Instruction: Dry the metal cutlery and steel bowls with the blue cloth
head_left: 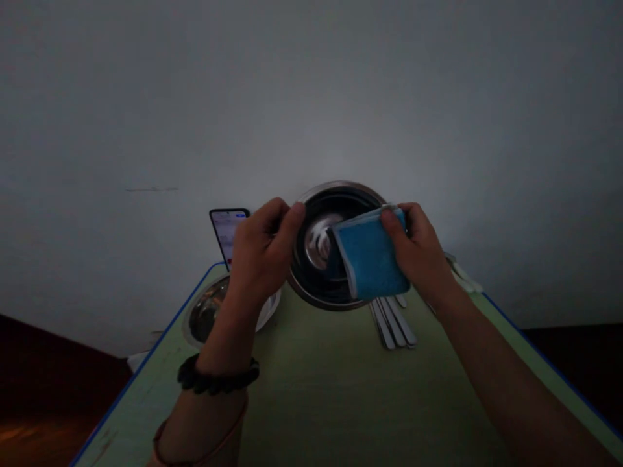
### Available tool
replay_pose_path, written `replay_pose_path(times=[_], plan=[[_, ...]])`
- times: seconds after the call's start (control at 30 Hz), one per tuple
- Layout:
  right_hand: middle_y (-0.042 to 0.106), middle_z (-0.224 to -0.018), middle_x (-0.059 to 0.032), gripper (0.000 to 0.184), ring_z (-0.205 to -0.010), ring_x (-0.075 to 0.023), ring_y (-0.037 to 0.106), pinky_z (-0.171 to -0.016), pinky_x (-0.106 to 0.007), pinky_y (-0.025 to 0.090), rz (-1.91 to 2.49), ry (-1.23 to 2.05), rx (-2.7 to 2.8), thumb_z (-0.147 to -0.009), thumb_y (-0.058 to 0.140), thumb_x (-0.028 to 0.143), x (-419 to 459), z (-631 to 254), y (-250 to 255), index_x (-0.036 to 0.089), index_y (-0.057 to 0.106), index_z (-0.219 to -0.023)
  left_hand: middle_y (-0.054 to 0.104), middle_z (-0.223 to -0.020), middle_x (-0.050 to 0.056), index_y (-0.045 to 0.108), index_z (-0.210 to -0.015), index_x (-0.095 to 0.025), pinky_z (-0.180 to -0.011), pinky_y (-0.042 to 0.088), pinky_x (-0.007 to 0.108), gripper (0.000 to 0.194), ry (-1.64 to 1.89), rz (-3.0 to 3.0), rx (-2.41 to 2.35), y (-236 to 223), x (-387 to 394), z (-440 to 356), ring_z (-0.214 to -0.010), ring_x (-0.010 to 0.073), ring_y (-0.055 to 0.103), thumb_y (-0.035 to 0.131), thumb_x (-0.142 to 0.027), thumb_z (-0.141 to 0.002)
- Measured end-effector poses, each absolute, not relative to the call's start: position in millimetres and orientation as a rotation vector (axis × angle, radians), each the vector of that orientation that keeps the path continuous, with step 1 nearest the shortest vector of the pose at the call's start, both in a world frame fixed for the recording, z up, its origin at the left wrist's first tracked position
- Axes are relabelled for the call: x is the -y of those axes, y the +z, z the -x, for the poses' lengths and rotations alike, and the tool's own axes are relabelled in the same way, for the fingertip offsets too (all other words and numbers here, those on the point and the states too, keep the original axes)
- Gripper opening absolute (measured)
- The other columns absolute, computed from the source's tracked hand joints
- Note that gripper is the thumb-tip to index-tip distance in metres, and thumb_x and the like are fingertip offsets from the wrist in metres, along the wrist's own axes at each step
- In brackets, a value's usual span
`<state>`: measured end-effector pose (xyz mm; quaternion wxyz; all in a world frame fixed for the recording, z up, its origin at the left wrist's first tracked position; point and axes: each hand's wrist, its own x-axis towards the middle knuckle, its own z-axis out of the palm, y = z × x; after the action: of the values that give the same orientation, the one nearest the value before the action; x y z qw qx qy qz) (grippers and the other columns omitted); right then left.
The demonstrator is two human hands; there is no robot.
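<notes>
Held up above the table is a shiny metal bowl point(318, 250), tilted so that its inside faces me. My left hand point(265, 250) grips its left rim, with the thumb on the edge. My right hand point(413, 243) is closed on a folded blue cloth point(372, 256) with pale edging, thumb on top. The cloth covers the right part of the bowl; whether it touches the metal I cannot tell. Beneath my left forearm a second metal bowl point(207, 311) stands on the table, partly hidden.
A green table point(311, 389) with a blue edge stands against a grey wall point(311, 97). A phone point(226, 233) leans upright at the back left. Several metal utensil handles point(394, 324) lie right of centre, and pale utensils point(464, 275) lie at the back right.
</notes>
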<state>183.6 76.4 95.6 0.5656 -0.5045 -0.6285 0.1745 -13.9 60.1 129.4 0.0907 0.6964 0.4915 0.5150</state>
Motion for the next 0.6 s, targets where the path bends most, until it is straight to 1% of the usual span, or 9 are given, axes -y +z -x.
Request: replay_pose_path(times=[0.13,0.23,0.3,0.37,0.47,0.53,0.6], plan=[[0.050,-0.079,-0.0004,0.036,-0.075,-0.0147,0.049,-0.065,-0.027,0.040,1.188,0.483,1.262,-0.079,0.043,0.057,-80,-179,93,0.023,0.048,-0.089,0.030,-0.055,-0.004,0.032,-0.057,-0.020,-0.047,0.028,0.023,0.033,1.795,-1.933,-1.535,127,-58,-2,-0.053,0.0093,0.030,0.043,-0.033,-0.086],[0.050,-0.079,-0.0010,0.039,-0.076,-0.0153,0.049,-0.063,-0.027,0.040,1.198,0.541,1.156,-0.077,0.044,0.060,-85,-179,87,0.023,0.048,-0.088,0.031,-0.054,-0.005,0.031,-0.058,-0.020,-0.048,0.028,0.024,0.033,1.761,-1.940,-1.559,124,-59,-9,-0.052,0.0096,0.031,0.040,-0.033,-0.087],[0.050,-0.076,-0.0007,0.040,-0.072,-0.0153,0.048,-0.061,-0.027,0.040,1.227,0.576,1.166,-0.076,0.045,0.060,-89,-183,82,0.022,0.049,-0.087,0.030,-0.052,-0.005,0.030,-0.056,-0.020,-0.047,0.027,0.024,0.035,1.620,-1.993,-1.600,123,-62,-5,-0.050,0.0095,0.031,0.040,-0.035,-0.086],[0.050,-0.073,-0.0001,0.039,-0.069,-0.0148,0.048,-0.059,-0.027,0.040,1.244,0.595,1.243,-0.075,0.047,0.059,-90,-188,81,0.021,0.049,-0.084,0.031,-0.050,-0.005,0.033,-0.054,-0.020,-0.046,0.026,0.024,0.035,1.382,-2.081,-1.658,123,-66,5,-0.049,0.0095,0.033,0.044,-0.037,-0.083],[0.053,-0.074,0.0003,0.035,-0.067,-0.0139,0.049,-0.059,-0.027,0.040,1.205,0.623,1.513,-0.075,0.051,0.055,-88,-195,83,0.021,0.051,-0.083,0.045,-0.053,-0.003,0.047,-0.060,-0.019,-0.047,0.028,0.024,0.032,0.875,-2.239,-1.566,120,-71,21,-0.052,0.0110,0.043,0.046,-0.044,-0.080],[0.056,-0.078,-0.0001,0.031,-0.069,-0.0138,0.051,-0.061,-0.026,0.041,1.149,0.664,1.749,-0.076,0.053,0.051,-83,-196,87,0.021,0.053,-0.085,0.046,-0.054,-0.003,0.048,-0.063,-0.018,-0.047,0.027,0.024,0.034,0.732,-2.336,-1.519,118,-71,25,-0.051,0.0111,0.043,0.046,-0.048,-0.080],[0.058,-0.082,-0.0005,0.028,-0.072,-0.0141,0.053,-0.063,-0.027,0.041,1.099,0.704,1.939,-0.076,0.054,0.047,-79,-194,91,0.021,0.054,-0.086,0.045,-0.053,-0.004,0.047,-0.065,-0.018,-0.048,0.026,0.024,0.034,0.704,-2.437,-1.480,116,-69,21,-0.050,0.0106,0.042,0.045,-0.049,-0.080]])
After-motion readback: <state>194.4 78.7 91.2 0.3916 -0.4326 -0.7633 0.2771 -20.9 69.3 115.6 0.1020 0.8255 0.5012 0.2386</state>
